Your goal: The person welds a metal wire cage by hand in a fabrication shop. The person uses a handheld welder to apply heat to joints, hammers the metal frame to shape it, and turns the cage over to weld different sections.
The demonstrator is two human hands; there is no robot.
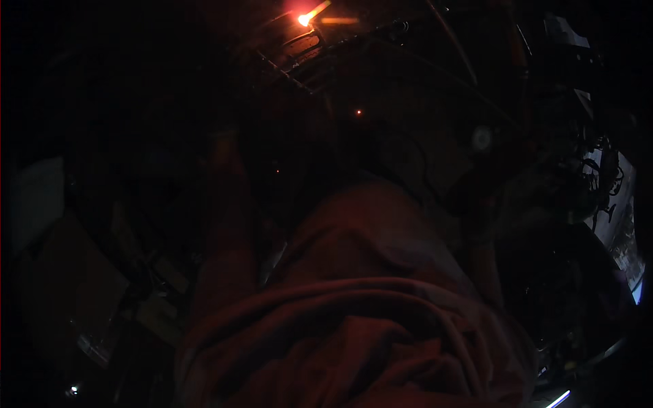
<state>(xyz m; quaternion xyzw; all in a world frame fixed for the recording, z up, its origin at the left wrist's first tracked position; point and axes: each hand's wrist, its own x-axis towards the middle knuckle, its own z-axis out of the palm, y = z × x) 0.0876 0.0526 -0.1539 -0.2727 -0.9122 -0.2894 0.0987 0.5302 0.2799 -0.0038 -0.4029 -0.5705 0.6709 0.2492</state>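
The picture is very dark. My left forearm reaches forward, and my left hand [224, 146] is a dim reddish shape whose fingers are lost in the gloom. On the other side, my right hand [478, 204] shows only faintly at the end of the forearm, close to a dark, long shape [493, 170] that I cannot make out. Whether either hand holds anything is hidden. Ahead, at the top edge, a bright orange-white glow [305, 20] lights a piece of metal [303, 46] with ridged edges. Neither hand is seen touching it.
My loose clothing [360, 333] fills the lower middle. Ahead lies a small glowing orange speck [359, 112]. A pale panel [37, 200] stands at the far left, above a brownish flat sheet [71, 285]. Dark tangled shapes [605, 177] show against a lighter patch at the right.
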